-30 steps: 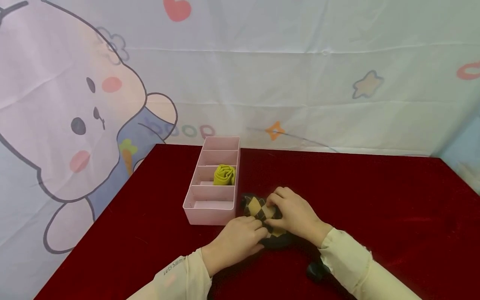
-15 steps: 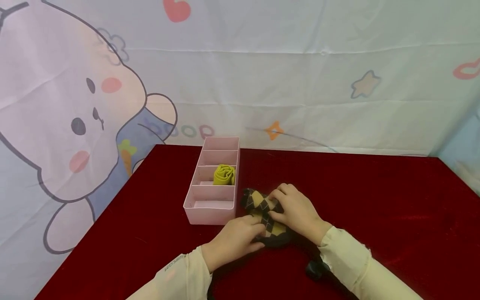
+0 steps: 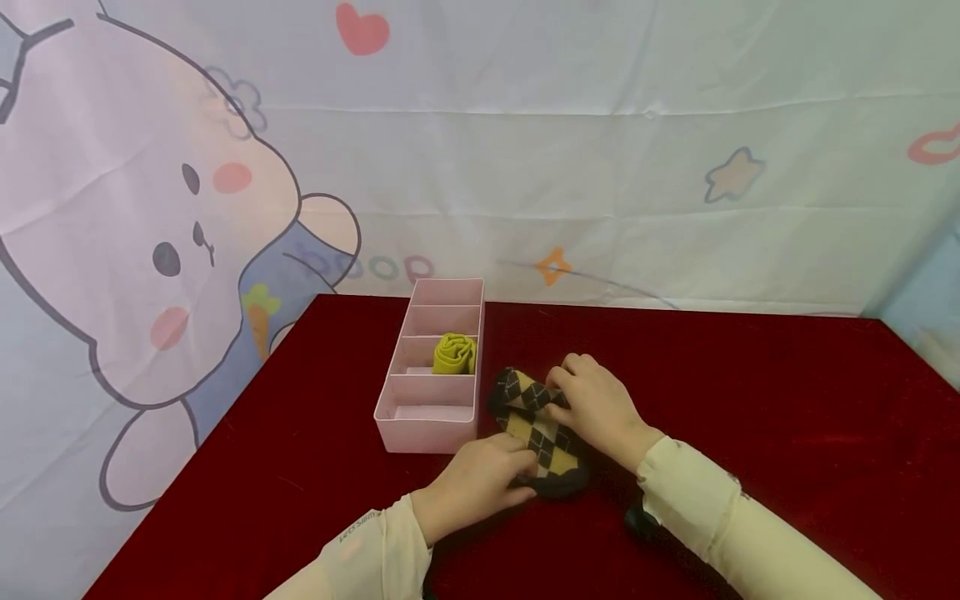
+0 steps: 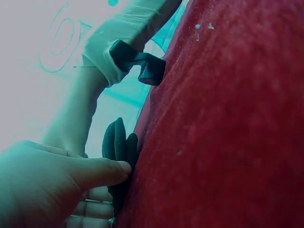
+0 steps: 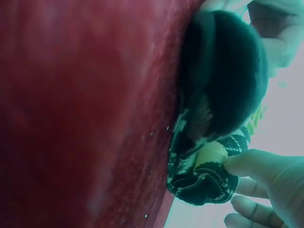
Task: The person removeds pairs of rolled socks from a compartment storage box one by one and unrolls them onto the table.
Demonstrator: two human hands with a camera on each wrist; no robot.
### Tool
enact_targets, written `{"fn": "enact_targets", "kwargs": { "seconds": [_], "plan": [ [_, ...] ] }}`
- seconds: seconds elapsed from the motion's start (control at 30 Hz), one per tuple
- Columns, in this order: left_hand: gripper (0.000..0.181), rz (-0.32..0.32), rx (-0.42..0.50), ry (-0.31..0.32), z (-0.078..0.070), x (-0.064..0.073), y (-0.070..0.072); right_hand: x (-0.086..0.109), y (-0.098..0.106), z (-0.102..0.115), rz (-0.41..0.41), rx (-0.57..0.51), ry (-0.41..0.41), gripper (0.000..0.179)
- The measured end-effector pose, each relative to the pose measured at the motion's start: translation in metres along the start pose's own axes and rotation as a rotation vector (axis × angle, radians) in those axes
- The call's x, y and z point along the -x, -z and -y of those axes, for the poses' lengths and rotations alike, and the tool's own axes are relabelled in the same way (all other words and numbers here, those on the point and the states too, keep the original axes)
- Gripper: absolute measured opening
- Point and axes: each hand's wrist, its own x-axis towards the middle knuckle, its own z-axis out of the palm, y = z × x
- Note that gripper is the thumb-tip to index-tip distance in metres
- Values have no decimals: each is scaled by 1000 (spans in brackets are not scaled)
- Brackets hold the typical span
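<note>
A black, yellow and tan argyle sock point(image 3: 540, 433) lies on the red cloth, right of the pink box; whether it is one or a pair I cannot tell. My left hand point(image 3: 480, 473) pinches its dark near end, where the left wrist view shows several dark layers point(image 4: 118, 147) under the thumb. At the far end my right hand point(image 3: 596, 404) grips a rolled part. In the right wrist view, the thumb presses on that roll point(image 5: 204, 183), and the dark rounded end point(image 5: 232, 71) bulges above it. Some right fingertips are hidden behind the sock in the head view.
A pink divided box point(image 3: 426, 435) stands left of the sock. A rolled yellow-green fabric piece point(image 3: 454, 354) sits in one of its compartments. Red cloth point(image 3: 750, 400) covers the table, and a printed backdrop point(image 3: 525, 150) hangs behind it.
My right hand has moved slightly away from the body with the sock's far end. More of the flat argyle pattern shows between the hands. The left hand stays at the near end.
</note>
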Motion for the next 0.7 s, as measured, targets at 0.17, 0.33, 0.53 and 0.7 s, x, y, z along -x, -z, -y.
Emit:
{"fn": "enact_targets", "kwargs": {
  "seconds": [0.17, 0.33, 0.53, 0.7],
  "plan": [
    [17, -3, 3, -3, 1, -1, 1, -7, 1, -2, 26, -6, -14, 21],
    [18, -23, -7, -13, 2, 0, 3, -15, 0, -4, 29, -9, -9, 21],
    [19, -22, -5, -6, 3, 0, 4, -20, -4, -7, 29, -45, -21, 17],
    [18, -6, 8, -5, 1, 0, 1, -20, -6, -9, 53, -42, -29, 9]
  ]
}}
